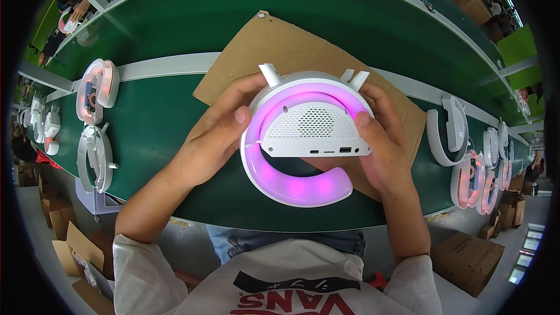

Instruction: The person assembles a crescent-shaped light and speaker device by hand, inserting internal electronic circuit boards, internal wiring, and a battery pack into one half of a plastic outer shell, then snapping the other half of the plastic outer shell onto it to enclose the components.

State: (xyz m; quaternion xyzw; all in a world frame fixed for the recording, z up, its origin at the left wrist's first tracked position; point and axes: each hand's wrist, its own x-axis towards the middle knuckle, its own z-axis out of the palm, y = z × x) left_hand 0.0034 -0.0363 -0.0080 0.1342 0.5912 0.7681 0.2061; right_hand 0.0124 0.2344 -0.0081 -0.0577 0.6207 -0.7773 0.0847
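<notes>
Between my two hands is a white G-shaped lamp speaker (315, 125), its curved light strip glowing pink and purple. A perforated speaker grille and a row of ports on its flat lower edge face me, and short white feet stick out at its top. My left hand (224, 119) grips the left rim, thumb at the front edge and fingers behind. The right hand (382, 131) is wrapped round the right side, its thumb pressed near the end of the grille. Under the lamp lies a flat brown cardboard sheet (291, 41) on the green table.
To the left on the green table (151, 116) stand a lit lamp (96, 90) and an unlit ring part (95, 157). White housings (449, 131) and pink-lit lamps (468, 181) are at the right. Cardboard boxes (466, 262) sit on the floor. A co-worker's hand (80, 10) shows far left.
</notes>
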